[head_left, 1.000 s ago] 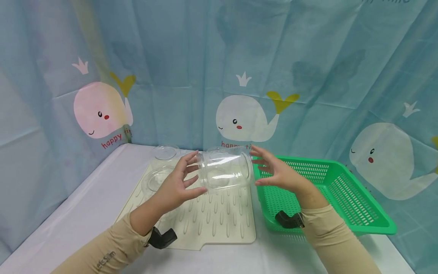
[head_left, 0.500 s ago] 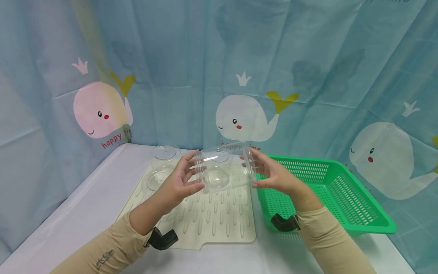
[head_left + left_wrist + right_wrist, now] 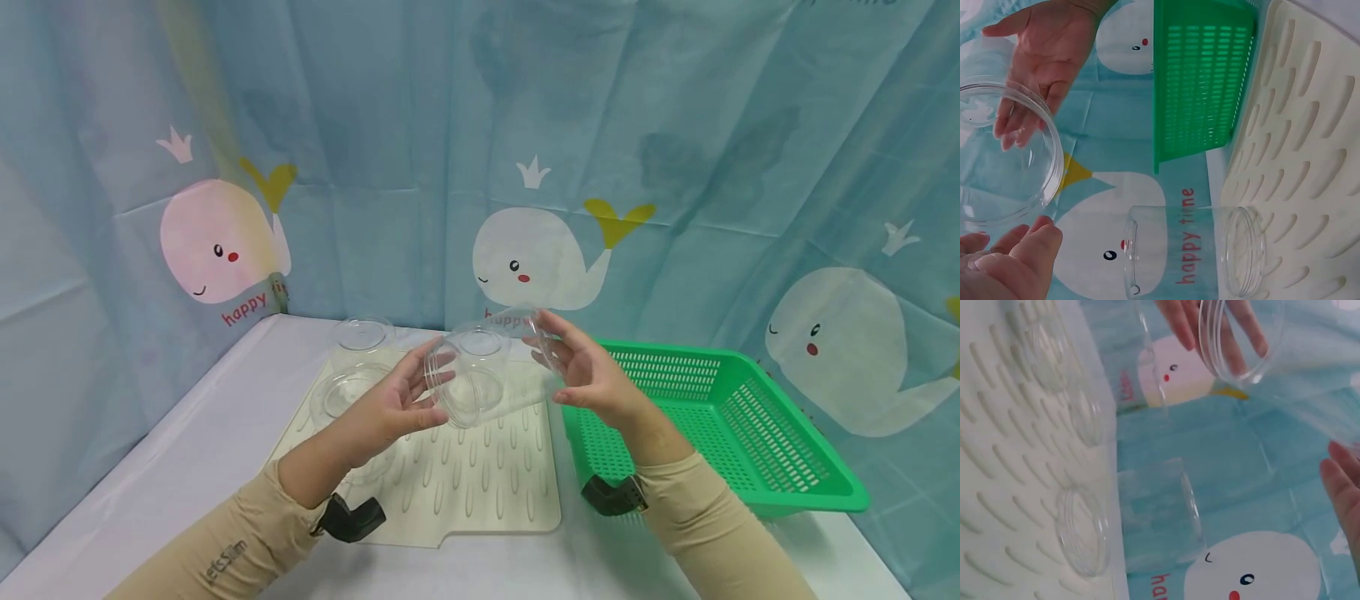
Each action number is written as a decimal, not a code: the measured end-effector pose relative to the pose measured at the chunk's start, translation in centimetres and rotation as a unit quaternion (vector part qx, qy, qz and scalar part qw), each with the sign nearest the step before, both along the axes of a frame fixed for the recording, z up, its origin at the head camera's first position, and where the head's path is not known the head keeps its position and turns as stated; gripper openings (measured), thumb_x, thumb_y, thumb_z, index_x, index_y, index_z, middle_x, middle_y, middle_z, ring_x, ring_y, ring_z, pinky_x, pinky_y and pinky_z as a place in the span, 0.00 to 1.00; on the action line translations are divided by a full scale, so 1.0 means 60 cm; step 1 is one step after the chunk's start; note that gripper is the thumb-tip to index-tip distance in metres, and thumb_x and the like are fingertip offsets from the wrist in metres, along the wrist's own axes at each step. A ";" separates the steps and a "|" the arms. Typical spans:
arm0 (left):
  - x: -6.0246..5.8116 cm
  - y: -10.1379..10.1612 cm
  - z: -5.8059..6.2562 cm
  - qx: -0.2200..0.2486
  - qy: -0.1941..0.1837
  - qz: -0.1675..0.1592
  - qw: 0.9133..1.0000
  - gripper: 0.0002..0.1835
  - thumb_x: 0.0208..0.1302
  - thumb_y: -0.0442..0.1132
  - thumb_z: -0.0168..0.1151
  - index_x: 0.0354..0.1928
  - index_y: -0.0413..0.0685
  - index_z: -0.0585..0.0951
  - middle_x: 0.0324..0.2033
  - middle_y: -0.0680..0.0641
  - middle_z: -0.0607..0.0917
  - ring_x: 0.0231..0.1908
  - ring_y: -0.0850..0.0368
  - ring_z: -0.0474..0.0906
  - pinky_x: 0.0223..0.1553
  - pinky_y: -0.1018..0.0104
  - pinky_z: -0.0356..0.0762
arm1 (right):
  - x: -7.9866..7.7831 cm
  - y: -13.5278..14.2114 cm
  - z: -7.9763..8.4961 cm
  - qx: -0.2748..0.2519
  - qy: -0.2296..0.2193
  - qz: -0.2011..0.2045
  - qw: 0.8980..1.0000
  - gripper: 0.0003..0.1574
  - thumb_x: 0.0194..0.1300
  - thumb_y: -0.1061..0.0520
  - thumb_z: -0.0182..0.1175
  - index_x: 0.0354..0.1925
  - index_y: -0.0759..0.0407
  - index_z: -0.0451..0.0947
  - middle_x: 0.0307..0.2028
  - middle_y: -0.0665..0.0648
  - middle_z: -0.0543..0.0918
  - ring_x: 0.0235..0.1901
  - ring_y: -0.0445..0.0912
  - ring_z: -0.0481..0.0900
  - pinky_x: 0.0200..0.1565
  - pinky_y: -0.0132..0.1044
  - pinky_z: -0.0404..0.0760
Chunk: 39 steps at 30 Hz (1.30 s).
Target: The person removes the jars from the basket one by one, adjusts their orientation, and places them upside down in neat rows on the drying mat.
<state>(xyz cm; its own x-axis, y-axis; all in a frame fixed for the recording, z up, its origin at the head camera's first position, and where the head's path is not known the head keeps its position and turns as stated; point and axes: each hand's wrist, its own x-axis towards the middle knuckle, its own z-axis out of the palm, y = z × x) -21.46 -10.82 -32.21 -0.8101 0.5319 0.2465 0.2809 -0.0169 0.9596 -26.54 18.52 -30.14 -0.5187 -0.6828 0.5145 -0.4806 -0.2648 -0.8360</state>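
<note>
A clear plastic jar (image 3: 517,362) lies sideways in the air between my two hands. My left hand (image 3: 390,408) grips it round the ringed mouth end, thumb below and fingers behind. At the other end, my right hand (image 3: 596,379) holds the base, its fingers behind the wall and the thumb low at the front. The left wrist view shows the jar's round rim (image 3: 1057,165) in front of the right palm (image 3: 1054,59). Through the clear wall in the right wrist view, the left fingers (image 3: 1238,353) show at the mouth.
Several more clear jars (image 3: 362,336) stand upside down on a cream ridged drying mat (image 3: 480,492) to the left and behind. A green slotted basket (image 3: 810,492) sits on the right of the white-covered table (image 3: 187,467). Behind hangs a blue whale-print curtain (image 3: 390,167).
My right hand has moved left and come round the jar's base, from apart to holding it. The jar has tilted, base end rising and its mouth turning more toward the head camera.
</note>
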 end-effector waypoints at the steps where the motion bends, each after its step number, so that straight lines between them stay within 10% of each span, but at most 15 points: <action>1: 0.000 0.000 -0.001 -0.001 -0.001 -0.003 1.000 0.47 0.59 0.35 0.61 0.71 0.58 0.41 0.69 0.46 0.50 0.68 0.47 0.50 0.64 0.43 0.47 | 0.001 -0.002 0.001 -0.012 0.006 0.001 1.000 0.60 0.53 0.53 0.67 0.70 0.67 0.39 0.68 0.59 0.50 0.67 0.49 0.53 0.65 0.36 0.56; 11: -0.001 -0.008 0.009 -0.071 0.032 0.027 0.997 0.46 0.59 0.40 0.62 0.71 0.57 0.43 0.70 0.48 0.50 0.68 0.48 0.48 0.64 0.48 0.50 | 0.008 -0.006 0.015 -0.031 0.089 -0.038 0.995 0.61 0.49 0.53 0.70 0.67 0.73 0.44 0.64 0.59 0.60 0.66 0.49 0.57 0.63 0.34 0.60; 20: -0.003 -0.057 0.052 -0.185 0.136 0.098 0.968 0.42 0.63 0.45 0.57 0.71 0.50 0.44 0.70 0.48 0.50 0.69 0.51 0.45 0.65 0.50 0.51 | 0.012 -0.002 0.028 0.005 0.092 -0.058 0.994 0.61 0.50 0.56 0.70 0.68 0.71 0.43 0.64 0.62 0.58 0.65 0.53 0.57 0.62 0.33 0.61; 29: -0.005 -0.121 0.087 -0.342 0.185 0.166 0.906 0.42 0.62 0.56 0.54 0.71 0.56 0.45 0.70 0.46 0.49 0.68 0.43 0.47 0.62 0.40 0.50 | 0.015 -0.007 0.024 0.119 0.071 -0.131 0.982 0.58 0.47 0.65 0.69 0.70 0.60 0.47 0.67 0.60 0.54 0.66 0.53 0.57 0.63 0.32 0.59; 39: -0.036 -0.206 0.059 -0.425 0.192 0.220 0.857 0.42 0.64 0.57 0.51 0.71 0.46 0.45 0.71 0.41 0.38 0.69 0.40 0.33 0.61 0.35 0.43 | 0.012 -0.016 0.013 0.184 0.066 -0.169 0.966 0.59 0.46 0.63 0.71 0.70 0.56 0.49 0.66 0.56 0.58 0.64 0.48 0.61 0.63 0.41 0.59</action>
